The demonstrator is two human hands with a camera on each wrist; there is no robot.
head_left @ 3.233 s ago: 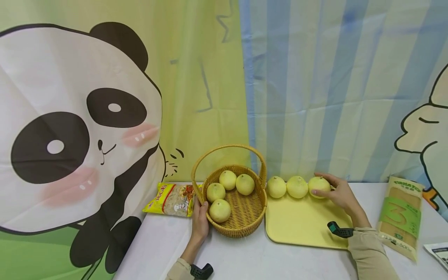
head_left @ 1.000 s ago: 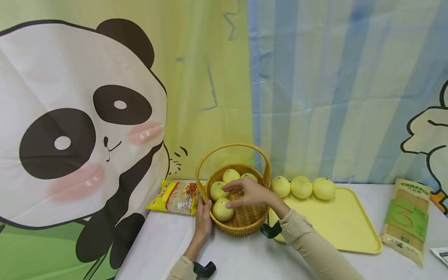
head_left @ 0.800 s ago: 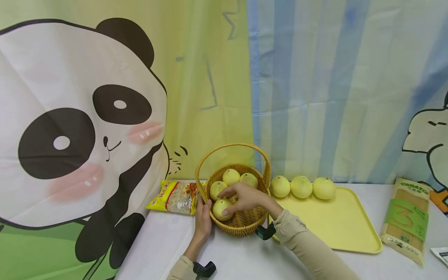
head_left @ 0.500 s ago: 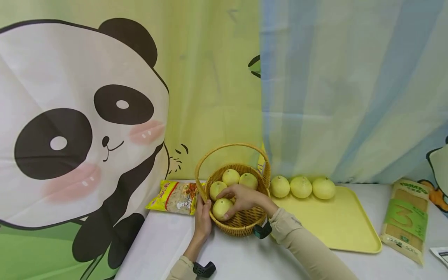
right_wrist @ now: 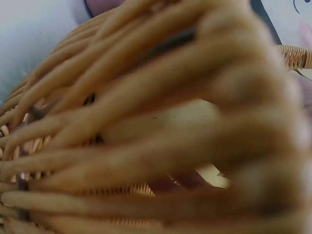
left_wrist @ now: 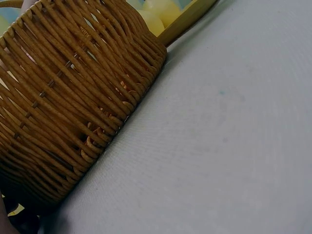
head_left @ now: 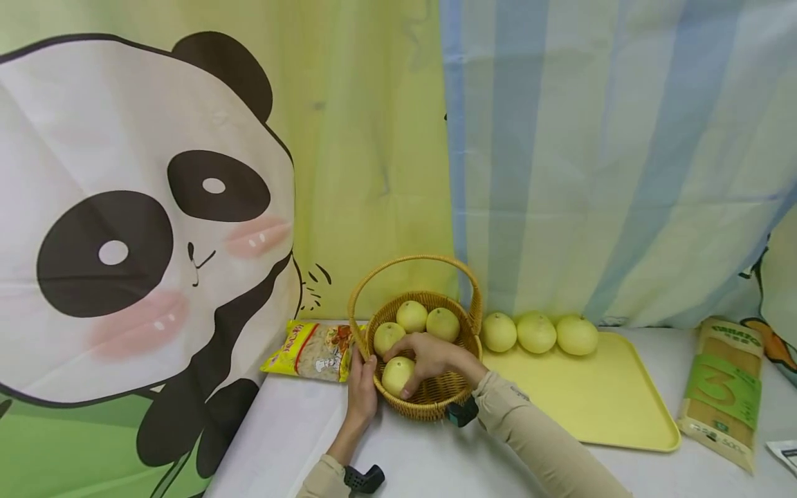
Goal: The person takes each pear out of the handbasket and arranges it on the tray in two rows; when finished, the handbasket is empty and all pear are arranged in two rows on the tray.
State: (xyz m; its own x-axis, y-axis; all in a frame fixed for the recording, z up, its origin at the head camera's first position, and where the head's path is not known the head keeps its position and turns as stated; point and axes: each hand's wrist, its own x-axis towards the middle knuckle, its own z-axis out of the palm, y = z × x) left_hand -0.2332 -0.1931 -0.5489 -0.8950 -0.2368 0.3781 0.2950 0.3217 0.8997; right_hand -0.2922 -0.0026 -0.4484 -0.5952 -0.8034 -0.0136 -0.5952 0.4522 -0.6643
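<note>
Far left of the basket, a panda (head_left: 149, 221) is printed on the backdrop. Just left of the basket lies a bag (head_left: 322, 353), yellow at the ends and see-through in the middle, with a printed chef; its red lettering is too small to read. The left hand (head_left: 361, 394) rests against the basket's left side by the handle's foot, its visible fingers running up straight.

The wicker basket (head_left: 426, 413) stands upright on the white surface (head_left: 423, 460), its handle arched above. In its left and far parts sit three fruits (head_left: 412, 316), round and pale green, and in its near left part the near fruit (head_left: 396, 377). The right hand (head_left: 434, 354), over the basket, pinches this one between thumb and fingers. Seen from the right wrist, the basket's weave is close and blurred.

Just right of the basket is a yellow tray (head_left: 600, 408); along the tray's far edge stands a row of three more fruits (head_left: 537, 333). Well right of the basket lies a noodle pack (head_left: 721, 394), its green label bearing a big "3", with a blurred "500" below and unclear green lettering on top. Farthest right of the basket, a white packet (head_left: 786, 451) is cut off by the edge of view.
</note>
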